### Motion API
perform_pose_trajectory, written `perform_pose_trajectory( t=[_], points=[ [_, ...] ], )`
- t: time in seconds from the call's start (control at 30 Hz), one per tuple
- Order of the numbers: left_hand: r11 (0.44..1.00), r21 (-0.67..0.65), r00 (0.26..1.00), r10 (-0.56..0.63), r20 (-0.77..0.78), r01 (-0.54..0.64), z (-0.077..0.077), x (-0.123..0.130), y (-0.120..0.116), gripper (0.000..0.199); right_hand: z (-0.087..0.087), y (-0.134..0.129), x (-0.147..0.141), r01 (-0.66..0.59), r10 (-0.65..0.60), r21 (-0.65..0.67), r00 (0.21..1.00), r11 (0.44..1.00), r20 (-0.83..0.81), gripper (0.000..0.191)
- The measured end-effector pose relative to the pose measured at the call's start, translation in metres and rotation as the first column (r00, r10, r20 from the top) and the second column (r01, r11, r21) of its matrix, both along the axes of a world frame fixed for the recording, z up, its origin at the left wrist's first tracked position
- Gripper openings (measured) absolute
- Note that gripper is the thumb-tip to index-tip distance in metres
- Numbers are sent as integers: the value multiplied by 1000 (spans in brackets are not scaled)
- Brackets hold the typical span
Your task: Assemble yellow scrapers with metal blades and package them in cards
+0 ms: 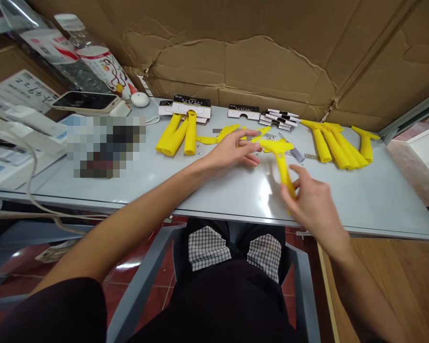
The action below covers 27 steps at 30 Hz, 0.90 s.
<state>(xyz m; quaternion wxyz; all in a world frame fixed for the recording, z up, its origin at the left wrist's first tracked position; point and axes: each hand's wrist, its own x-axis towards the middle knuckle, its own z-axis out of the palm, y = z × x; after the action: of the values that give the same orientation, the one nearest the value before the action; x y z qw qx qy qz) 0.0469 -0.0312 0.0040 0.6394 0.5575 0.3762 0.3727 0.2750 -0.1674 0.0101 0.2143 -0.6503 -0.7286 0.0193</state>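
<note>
My right hand (309, 197) is closed round the grip of a yellow T-shaped scraper handle (281, 164), whose wide head points away from me. Just left of that head, my left hand (234, 151) hovers low over the table with its fingers apart, and nothing shows in it. Flat yellow plates (229, 131) lie beyond the left fingers, partly hidden by them. Small screws are scattered around there. Close to the scraper head is a clear-handled screwdriver (297, 155), with a thin metal blade (311, 156) to its right.
Yellow scraper handles stand in a group at right (343, 143) and another under printed cards (192, 105) at left. More folded cards (279, 119) lie at the back against a cardboard wall (253, 57). Bottles (103, 66), a phone (86, 101) and cables crowd the left end.
</note>
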Motion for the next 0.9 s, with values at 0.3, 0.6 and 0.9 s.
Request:
perform_pose_trajectory(
  t=[0.3, 0.6, 0.9],
  points=[
    [973, -227, 965, 96, 243, -39, -17, 3, 7, 6, -15, 33, -46, -222, 211, -152, 974, 963, -86, 63],
    [932, -315, 959, 236, 154, -179, -5, 28, 4, 13, 28, 104, -10, -96, 119, 166, 984, 981, -132, 37],
    [935, -295, 961, 243, 136, -194, -10, 9, -13, 7, 21, 157, 51, -255, 274, -118, 941, 960, 197, 22]
  ],
)
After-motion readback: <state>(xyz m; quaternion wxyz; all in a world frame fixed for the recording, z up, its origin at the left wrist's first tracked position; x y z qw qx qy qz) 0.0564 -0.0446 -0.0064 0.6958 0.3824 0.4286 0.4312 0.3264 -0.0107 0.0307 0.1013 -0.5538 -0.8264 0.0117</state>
